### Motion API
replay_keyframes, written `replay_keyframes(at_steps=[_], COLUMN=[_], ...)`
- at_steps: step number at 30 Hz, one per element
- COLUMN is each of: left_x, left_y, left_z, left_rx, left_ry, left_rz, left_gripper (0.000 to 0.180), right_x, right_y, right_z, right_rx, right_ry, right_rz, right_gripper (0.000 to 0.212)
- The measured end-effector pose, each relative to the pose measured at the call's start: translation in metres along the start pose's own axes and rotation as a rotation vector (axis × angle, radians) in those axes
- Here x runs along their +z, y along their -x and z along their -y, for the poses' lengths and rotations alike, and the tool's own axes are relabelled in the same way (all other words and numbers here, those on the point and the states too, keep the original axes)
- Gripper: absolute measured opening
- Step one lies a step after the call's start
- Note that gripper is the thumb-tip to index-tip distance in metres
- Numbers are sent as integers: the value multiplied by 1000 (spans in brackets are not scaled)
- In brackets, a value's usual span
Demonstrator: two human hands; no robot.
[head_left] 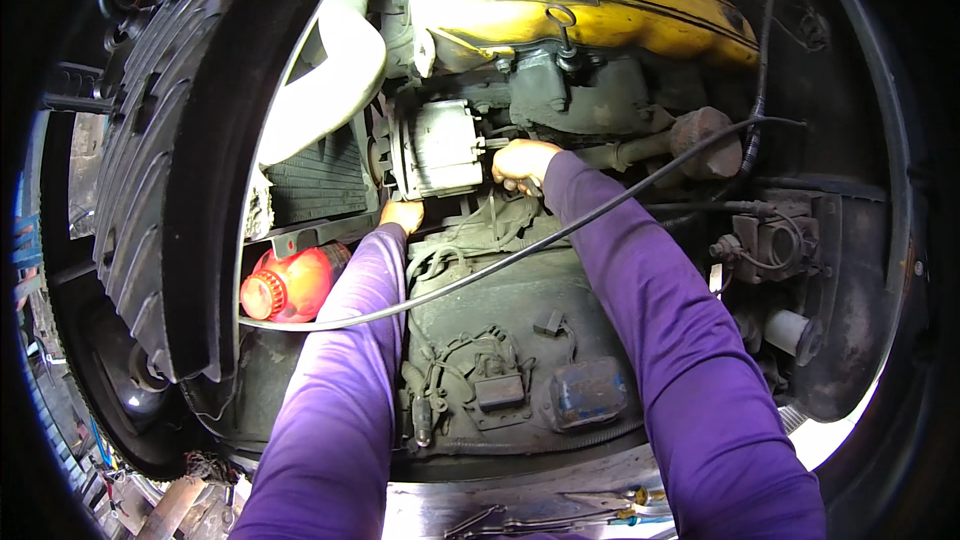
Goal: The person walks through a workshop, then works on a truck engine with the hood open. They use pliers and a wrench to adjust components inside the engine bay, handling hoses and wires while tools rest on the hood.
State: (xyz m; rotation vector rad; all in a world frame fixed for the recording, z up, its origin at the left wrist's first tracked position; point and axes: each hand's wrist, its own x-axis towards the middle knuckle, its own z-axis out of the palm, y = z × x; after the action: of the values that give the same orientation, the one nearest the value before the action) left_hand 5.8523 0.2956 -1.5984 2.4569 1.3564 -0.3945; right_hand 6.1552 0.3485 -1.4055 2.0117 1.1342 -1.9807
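A silver-grey alternator (445,147) sits in the engine bay below the yellow valve cover (580,5). My left hand (403,215) reaches up to its lower edge near the pulley end. The fingers of that hand are hidden behind and under the alternator body. At the alternator's right end, beside its rear studs, my right hand (522,162) has its fingers curled together in a pinch. What lies between those fingers is too small to make out. Thin wires (492,208) hang just beneath the right hand.
A long grey cable (480,282) arcs across both forearms. By my left forearm lies a red plastic bottle (290,285). A pale hose (335,75) rises beside the radiator (320,180). Several hand tools (560,520) lie along the near edge, and a large black tyre-like part (190,150) stands left.
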Motion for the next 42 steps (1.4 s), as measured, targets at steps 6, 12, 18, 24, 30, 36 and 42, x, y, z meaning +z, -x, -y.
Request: replay_keyframes(at_steps=[6,12,18,24,30,36,42], left_x=[-3,-13,-8,-16,-30,-32,-34], left_y=[3,0,2,5,7,5,5], left_z=[1,-2,-3,-7,-13,-14,-18], left_rx=[54,50,-28,14,-19,-23,-36], left_ry=[-80,-113,58,-66,-84,-59,-91], left_rz=[-73,-32,-103,14,88,114,70], left_gripper=[17,16,16,17,18,19,20], right_x=[13,66,39,-3,59,59,5], right_y=[-8,-14,-17,-11,-9,-7,-1], right_z=[-24,-61,-51,-21,-47,-51,-20], right_rx=[-166,-272,-385,33,-406,-239,-42], right_ry=[-105,538,301,-285,69,-23,-352], right_rz=[8,-384,-342,104,-446,-450,27], right_gripper=[20,48,43,7,27,58,9])
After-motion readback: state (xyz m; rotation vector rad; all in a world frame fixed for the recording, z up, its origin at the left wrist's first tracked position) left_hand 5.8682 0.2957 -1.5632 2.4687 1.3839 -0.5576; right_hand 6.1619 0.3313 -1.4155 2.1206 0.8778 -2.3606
